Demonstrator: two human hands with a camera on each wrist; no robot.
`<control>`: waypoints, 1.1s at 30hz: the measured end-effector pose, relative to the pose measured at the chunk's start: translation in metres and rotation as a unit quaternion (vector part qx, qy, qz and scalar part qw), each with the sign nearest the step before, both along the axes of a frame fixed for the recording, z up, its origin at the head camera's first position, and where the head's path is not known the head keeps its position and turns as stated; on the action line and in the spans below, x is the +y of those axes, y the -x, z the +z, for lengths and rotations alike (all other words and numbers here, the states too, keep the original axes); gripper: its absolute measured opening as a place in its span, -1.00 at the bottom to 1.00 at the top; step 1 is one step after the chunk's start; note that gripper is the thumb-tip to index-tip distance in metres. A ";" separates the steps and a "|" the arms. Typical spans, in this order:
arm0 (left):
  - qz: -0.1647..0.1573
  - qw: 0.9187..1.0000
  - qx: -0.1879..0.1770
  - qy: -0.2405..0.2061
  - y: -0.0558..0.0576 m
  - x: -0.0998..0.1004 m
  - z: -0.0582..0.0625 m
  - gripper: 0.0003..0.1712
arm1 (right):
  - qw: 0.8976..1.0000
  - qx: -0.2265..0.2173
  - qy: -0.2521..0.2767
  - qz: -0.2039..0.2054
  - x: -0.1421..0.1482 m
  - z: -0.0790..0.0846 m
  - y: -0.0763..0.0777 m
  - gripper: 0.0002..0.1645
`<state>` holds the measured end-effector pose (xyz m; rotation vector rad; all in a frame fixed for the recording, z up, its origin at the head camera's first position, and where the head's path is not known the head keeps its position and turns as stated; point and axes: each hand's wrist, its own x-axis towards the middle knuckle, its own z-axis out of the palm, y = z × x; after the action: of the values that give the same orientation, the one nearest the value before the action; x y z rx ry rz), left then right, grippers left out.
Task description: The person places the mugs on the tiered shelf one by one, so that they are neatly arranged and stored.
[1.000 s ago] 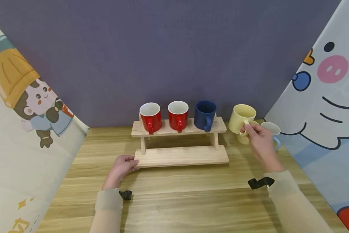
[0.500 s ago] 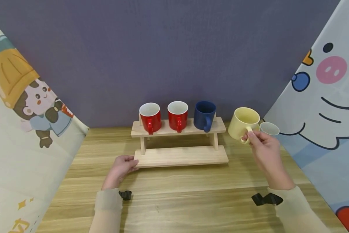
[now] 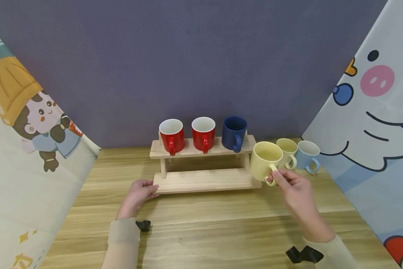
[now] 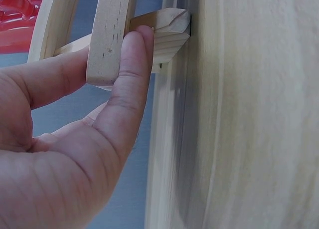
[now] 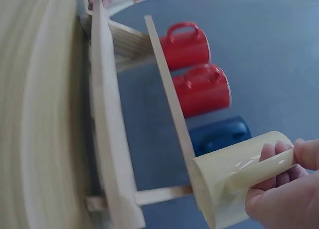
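My right hand [image 3: 297, 196] pinches the handle of a pale yellow mug [image 3: 260, 168], held up off the table in front of the rack's right end. In the right wrist view, fingers and thumb close around that handle [image 5: 269, 169]. My left hand [image 3: 139, 194] grips the left end of the lower board of a two-tier wooden rack [image 3: 205, 181]; the left wrist view shows the board end [image 4: 107, 54] between thumb and finger. On the upper tier stand a red mug [image 3: 178, 141], another red mug [image 3: 198, 140] and a dark blue mug [image 3: 230, 138], handles toward me.
A second yellow mug [image 3: 283, 161] and a light blue mug [image 3: 301, 160] stand on the wooden table [image 3: 201, 231] right of the rack. A grey-blue back panel [image 3: 201, 67] rises behind the rack. Printed cartoon panels flank both sides.
My right hand has brought the yellow mug leftward and toward me, away from the second yellow mug, which now shows beside the light blue one. My left hand keeps its hold on the rack.
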<state>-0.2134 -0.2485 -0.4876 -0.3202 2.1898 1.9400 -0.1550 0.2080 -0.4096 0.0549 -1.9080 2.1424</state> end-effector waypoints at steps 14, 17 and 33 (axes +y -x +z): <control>-0.004 1.000 -0.009 0.005 -0.002 -0.001 0.003 -0.44 | 0.999 -0.040 -0.035 -0.006 -0.036 -0.030 -0.005 -0.70; 0.000 1.000 -0.006 0.003 -0.003 -0.001 0.002 -0.47 | 0.998 -0.038 -0.057 -0.005 -0.043 -0.035 -0.004 -0.73; 0.003 1.000 -0.001 0.002 0.000 -0.002 -0.002 -0.49 | 0.998 -0.031 -0.061 -0.009 -0.069 -0.055 0.012 -0.79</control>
<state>-0.2132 -0.2509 -0.4891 -0.3281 2.1936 1.9386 -0.1672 0.1392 -0.4644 -0.0061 -2.0643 2.0364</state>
